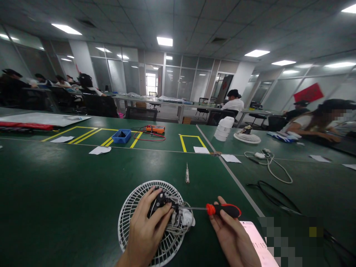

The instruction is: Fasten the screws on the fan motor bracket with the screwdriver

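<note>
My left hand (148, 222) is closed round a black fan motor (160, 198) that rests over a round white fan grille (125, 211). In my right hand (229, 233) lies a red and black screwdriver (226, 210), its handle between thumb and fingers. The shaft points left, and its tip meets the side of the motor assembly; the exact contact point is hidden. Beside the motor, a white plastic part (187, 217) and a looped pale cord sit on the grille. A small clear-handled screwdriver (187, 176) lies beyond the grille.
A lit phone (257, 241) lies by my right wrist. Farther off are a blue tray (121, 136), an orange multimeter (155, 129), white stacked pieces (224, 128) and another fan grille (247, 138). Cables (271, 163) spread at right. A co-worker (314, 122) sits at far right.
</note>
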Demonstrator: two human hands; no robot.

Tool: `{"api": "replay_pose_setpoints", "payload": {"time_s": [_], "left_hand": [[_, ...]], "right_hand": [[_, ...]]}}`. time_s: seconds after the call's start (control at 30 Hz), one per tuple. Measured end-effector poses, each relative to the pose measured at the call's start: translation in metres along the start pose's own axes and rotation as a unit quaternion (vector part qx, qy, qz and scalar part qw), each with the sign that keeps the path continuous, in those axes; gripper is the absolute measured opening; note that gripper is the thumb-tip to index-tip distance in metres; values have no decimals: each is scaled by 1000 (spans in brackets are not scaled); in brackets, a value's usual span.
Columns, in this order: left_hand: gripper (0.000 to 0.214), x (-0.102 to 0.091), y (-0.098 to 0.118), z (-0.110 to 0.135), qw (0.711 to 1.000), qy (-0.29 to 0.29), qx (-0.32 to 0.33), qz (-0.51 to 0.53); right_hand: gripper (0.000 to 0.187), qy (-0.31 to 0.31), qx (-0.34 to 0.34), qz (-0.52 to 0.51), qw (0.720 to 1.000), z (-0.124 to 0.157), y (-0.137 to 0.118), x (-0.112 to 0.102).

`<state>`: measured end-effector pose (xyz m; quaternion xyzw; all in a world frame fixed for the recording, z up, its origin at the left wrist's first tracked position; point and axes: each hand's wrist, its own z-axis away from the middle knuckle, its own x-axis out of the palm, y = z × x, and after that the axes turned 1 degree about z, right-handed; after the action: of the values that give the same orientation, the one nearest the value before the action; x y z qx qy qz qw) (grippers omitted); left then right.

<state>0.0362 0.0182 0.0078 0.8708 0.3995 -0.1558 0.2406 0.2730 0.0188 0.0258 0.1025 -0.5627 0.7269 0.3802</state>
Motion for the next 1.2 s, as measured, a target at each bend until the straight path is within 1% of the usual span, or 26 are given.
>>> {"api": "replay_pose_setpoints", "payload": {"time_s": [0.1,0.17,0.27,0.37,0.43,0.63,0.87,0.93,1.1,1.2], "left_hand": [[23,-1,0,-1,1000,-1,-1,4],[23,-1,0,-1,1000,-5,1,3],[24,-2,1,0,1000,-8,3,-1],[24,-1,1,0,1000,-5,0,3],[25,-1,1,0,1000,-6,0,6],[25,-1,1,0,1000,-7,-4,12],[25,-2,1,0,1000,-8,-6,13],[25,-2,1,0,1000,-8,-8,15],[24,-2,1,0,1000,-6,-2,12],[24,-2,0,0,1000,-4,0,5]], "right_hand": [[63,-21,6,4,1000,-1,1,1],[60,-11,-4,11,1000,-2,2,3],[63,7,-20,18,1000,-1,3,6],[70,2,-29,21,999,1,2,5],[71,-1,-35,23,999,1,0,3],[61,-23,-39,25,999,3,-6,0],[63,-36,-50,34,998,6,-7,2],[63,-30,-53,51,997,5,-7,2],[71,19,-90,83,992,6,-4,4],[67,29,-102,88,991,6,-1,4]]}}
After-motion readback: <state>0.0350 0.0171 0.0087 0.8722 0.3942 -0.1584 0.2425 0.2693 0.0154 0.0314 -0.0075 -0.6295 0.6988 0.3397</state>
